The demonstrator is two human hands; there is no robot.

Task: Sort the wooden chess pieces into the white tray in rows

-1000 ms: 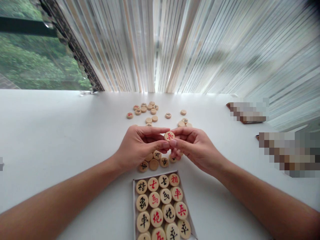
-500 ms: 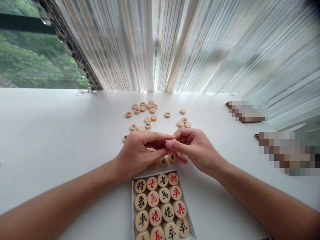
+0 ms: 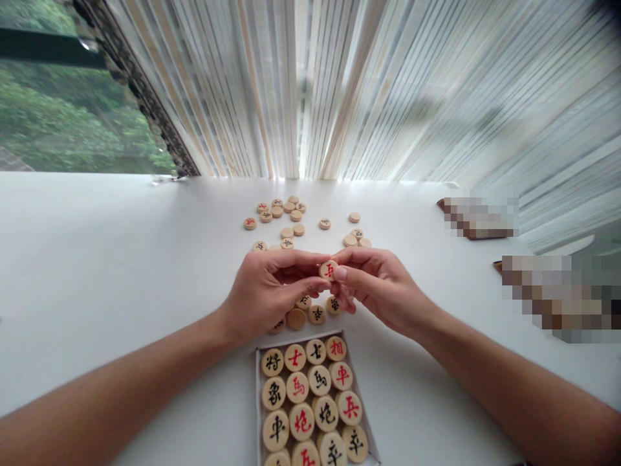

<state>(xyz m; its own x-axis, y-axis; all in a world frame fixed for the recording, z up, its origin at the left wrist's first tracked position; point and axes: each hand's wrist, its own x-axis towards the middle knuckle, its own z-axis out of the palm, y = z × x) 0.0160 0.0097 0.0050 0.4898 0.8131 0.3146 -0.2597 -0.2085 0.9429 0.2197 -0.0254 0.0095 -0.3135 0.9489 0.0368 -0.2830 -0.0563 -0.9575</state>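
Observation:
Between my two hands a round wooden Chinese chess piece (image 3: 328, 270) with a red character faces me. My left hand (image 3: 276, 285) pinches its left side between thumb and fingers. From the right, my right hand (image 3: 376, 285) grips the same piece, its thumb on the edge of the face. Loose pieces lie on the table under and just below the hands, among them a black-marked piece (image 3: 317, 314) and a blank-side-up piece (image 3: 296, 318). Nearer to me, an open box (image 3: 259, 388) holds rows of pieces with red and black characters.
More loose pieces (image 3: 290, 207) are scattered farther back on the white table (image 3: 145, 259), some blank side up. Two blurred-out objects with brown edges (image 3: 478, 220) are on the right. A striped string curtain (image 3: 315, 84) hangs behind the table, with a window (image 3: 58, 103) at left.
The held piece has turned so its red character now shows. My left hand has shifted slightly, uncovering more of the loose pieces beneath it.

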